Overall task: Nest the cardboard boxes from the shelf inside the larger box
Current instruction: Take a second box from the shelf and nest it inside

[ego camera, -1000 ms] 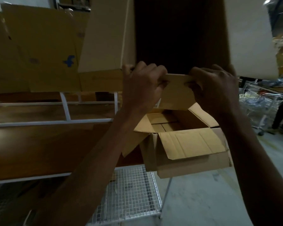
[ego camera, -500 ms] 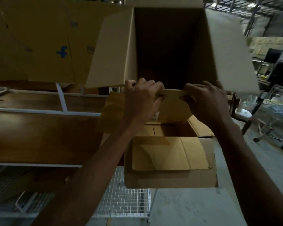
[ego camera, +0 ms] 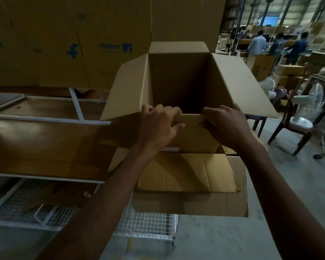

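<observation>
An open cardboard box (ego camera: 178, 79) is held in the air with its mouth towards me and its flaps spread. My left hand (ego camera: 159, 126) and my right hand (ego camera: 225, 124) both grip its near flap at the lower edge. Directly below it sits a larger open cardboard box (ego camera: 191, 201) at the end of the shelf, its near flap folded inward. The held box hangs above the larger box's opening and hides most of it.
A wooden shelf (ego camera: 45, 145) with white metal rails runs to the left, with printed cardboard boxes (ego camera: 64, 44) on the upper level and a wire basket (ego camera: 146, 226) beneath. To the right stand a chair (ego camera: 293, 132), a fan (ego camera: 308, 104) and several people (ego camera: 257, 44) far off.
The held box has come down and tipped so that its dark inside faces me more. The view has shifted, showing the warehouse on the right. Both hands keep their grip.
</observation>
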{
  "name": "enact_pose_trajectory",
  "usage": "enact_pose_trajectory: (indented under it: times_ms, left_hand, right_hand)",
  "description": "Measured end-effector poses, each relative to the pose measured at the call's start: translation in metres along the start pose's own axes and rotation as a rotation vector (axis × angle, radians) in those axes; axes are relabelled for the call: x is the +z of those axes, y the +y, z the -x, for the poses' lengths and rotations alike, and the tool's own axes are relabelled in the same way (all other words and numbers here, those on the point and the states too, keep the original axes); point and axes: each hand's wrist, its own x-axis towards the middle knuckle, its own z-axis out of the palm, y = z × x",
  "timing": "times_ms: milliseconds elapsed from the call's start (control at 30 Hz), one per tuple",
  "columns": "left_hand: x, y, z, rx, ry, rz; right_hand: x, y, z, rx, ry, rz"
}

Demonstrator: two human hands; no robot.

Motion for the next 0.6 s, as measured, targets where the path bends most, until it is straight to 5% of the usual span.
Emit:
enact_pose_trajectory:
  times_ms: [433,600]
  left_hand:
    - [0.039,-0.02,-0.029,-0.113,-0.291,0.104]
    - [0.065,-0.032,-0.01,-0.181,-0.558,0.173]
  right_hand:
    - [0.055,0.015,-0.022,0.129,-0.108,-0.14]
    - [0.086,0.014,-0.017,0.161,-0.394,-0.183]
